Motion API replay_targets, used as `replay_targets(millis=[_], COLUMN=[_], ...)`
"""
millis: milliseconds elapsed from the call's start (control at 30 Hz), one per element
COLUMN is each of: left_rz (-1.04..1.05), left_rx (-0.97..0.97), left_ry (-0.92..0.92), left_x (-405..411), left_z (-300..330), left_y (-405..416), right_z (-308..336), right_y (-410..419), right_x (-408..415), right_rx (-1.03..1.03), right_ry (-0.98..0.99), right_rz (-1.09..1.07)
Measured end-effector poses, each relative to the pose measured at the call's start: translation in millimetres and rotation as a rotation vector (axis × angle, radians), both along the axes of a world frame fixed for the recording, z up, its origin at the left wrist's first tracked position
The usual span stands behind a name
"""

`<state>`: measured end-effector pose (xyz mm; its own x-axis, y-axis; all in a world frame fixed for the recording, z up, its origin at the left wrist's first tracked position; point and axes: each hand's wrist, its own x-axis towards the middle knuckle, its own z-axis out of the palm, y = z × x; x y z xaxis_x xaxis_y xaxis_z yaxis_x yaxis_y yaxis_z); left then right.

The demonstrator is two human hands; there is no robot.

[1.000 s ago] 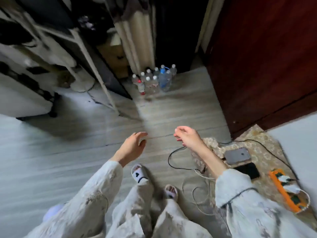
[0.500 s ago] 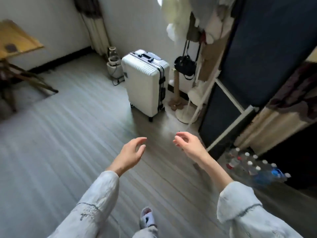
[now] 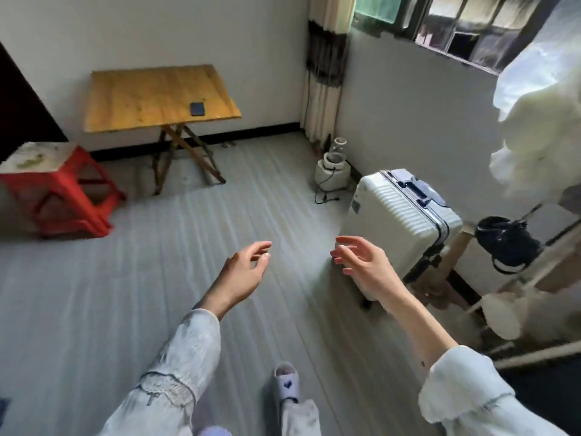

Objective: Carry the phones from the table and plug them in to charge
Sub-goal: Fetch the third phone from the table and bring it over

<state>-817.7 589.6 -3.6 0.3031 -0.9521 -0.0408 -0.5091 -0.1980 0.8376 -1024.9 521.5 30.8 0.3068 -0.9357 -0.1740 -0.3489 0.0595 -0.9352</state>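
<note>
A dark blue phone (image 3: 197,109) lies near the right front edge of a yellow wooden folding table (image 3: 135,99) against the far wall. My left hand (image 3: 243,272) and my right hand (image 3: 361,262) are raised in front of me over the floor, both empty with loosely spread fingers. They are far from the table. No charger or power strip is in view.
A red plastic stool (image 3: 59,187) stands at the left. A white suitcase (image 3: 399,225) stands close on the right beside my right hand, with a black bag (image 3: 506,243) on a rack behind it. A small white appliance (image 3: 333,168) sits by the curtain. Grey floor stretches ahead.
The view has swung left from the power strip corner past the suitcase to the table with the phone. Both hands stay raised and empty.
</note>
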Motion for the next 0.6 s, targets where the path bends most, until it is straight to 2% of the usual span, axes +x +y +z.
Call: replay_targets(millis=[267,600], left_rz=[0.156,0.35], left_rx=[-0.043,-0.017], left_ry=[-0.003,0.005], left_x=[148.0,326.6], left_z=[12.2,-5.1], left_y=[-145.0,-263.6], right_z=[15.5,15.6], right_y=[-186.2,-351.3], right_x=[161.3,356.6], right_rx=[-0.078,-0.065], right_ry=[-0.029,-0.019], right_rz=[0.169,0.36])
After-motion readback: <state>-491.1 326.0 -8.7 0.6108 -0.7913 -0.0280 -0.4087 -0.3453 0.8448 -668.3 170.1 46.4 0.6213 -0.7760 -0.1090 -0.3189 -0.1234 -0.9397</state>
